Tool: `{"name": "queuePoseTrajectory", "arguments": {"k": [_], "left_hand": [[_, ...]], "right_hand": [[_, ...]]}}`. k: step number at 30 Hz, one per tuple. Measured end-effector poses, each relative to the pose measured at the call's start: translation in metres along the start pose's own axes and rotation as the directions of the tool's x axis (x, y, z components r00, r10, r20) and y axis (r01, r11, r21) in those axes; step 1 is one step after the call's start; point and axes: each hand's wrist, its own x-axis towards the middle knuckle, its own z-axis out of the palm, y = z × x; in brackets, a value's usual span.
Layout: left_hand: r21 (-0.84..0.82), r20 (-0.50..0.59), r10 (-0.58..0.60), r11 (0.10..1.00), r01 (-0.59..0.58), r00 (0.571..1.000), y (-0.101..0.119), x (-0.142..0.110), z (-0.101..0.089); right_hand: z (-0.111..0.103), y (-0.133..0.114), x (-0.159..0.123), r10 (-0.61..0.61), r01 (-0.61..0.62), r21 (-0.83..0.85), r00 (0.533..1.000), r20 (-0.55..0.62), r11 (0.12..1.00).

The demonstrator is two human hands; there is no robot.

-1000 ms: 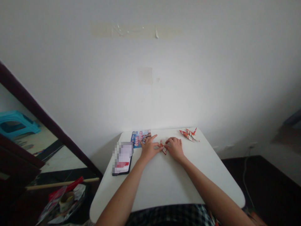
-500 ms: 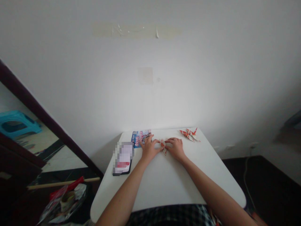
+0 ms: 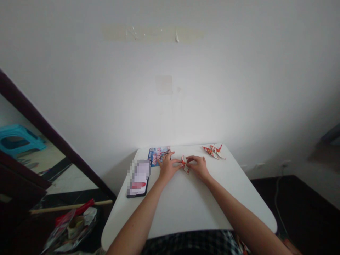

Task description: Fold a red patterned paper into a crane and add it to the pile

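Observation:
Between my hands is a small folded paper piece (image 3: pixel 186 168), orange-red and white, held just above or on the white table (image 3: pixel 191 205); which of these I cannot tell. My left hand (image 3: pixel 168 166) pinches its left side with thumb and index finger, the other fingers spread over a blue printed card (image 3: pixel 154 156). From the right, my right hand (image 3: pixel 198 165) grips the paper between thumb and fingertips. Several folded paper shapes (image 3: pixel 214 151) in the same colours, with pointed tips, lie together at the table's back right corner.
A phone (image 3: pixel 139 179) with a blurred screen lies at the table's left side. The wall (image 3: pixel 170 117) rises behind the table. On the floor to the left are a wooden stick (image 3: pixel 103 203) and a bag of rubbish (image 3: pixel 77 226); a blue stool (image 3: pixel 21 138) shows in the mirror-like panel.
The folded paper has turned a little between my fingers, showing more of its white side. My right fingertips have shifted slightly left on it, and my left hand has barely moved.

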Motion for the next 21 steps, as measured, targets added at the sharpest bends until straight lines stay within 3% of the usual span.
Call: {"name": "queuePoseTrajectory", "arguments": {"k": [6,14,21], "left_hand": [[-0.046,-0.027,-0.015,0.999,0.013,1.0,0.002,0.001,-0.001],[-0.081,-0.061,-0.06,0.995,0.055,0.996,0.005,0.002,-0.005],[-0.069,-0.074,-0.048,0.997,0.043,0.996,0.005,0.001,-0.003]], "right_hand": [[-0.003,0.0,0.003,0.007,-0.005,0.067,0.999,-0.04,0.998],[-0.015,0.004,0.012,-0.029,0.065,0.28,0.991,-0.13,0.958],[-0.029,0.011,0.018,-0.036,0.096,0.267,0.974,-0.223,0.959]]}}
